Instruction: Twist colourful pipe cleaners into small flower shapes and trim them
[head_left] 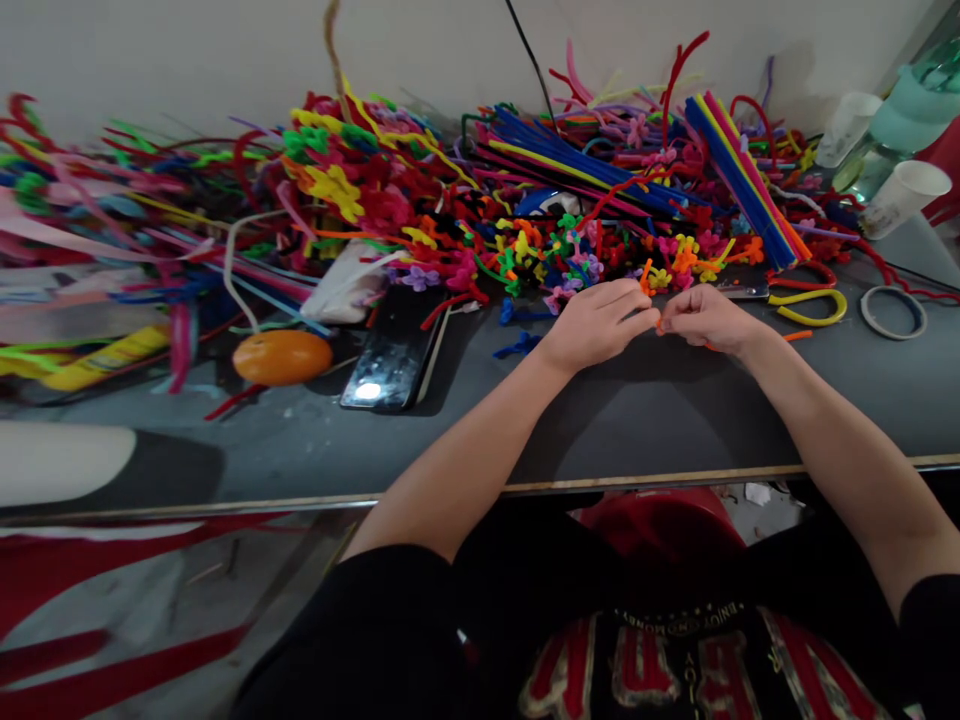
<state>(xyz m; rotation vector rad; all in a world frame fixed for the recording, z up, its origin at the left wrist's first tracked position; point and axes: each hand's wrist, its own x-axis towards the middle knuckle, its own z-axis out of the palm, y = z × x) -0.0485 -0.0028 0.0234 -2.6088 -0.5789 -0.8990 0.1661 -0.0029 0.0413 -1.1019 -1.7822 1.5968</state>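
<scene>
Grey table [300, 455] is backed by a heap of fuzzy stems [577, 145], before which an orange stem [660, 326] is pinched between narrowed fingertips of the left hand [600, 325] and the right hand [706, 318], judged featherlight, soft-coated, easily bent, best gripped close to the bending point.

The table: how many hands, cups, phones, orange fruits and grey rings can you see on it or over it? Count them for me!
Hands, the left hand and the right hand: 2
Pale cups: 2
Phone: 1
Orange fruit: 1
Grey ring: 1
Total: 7
</scene>
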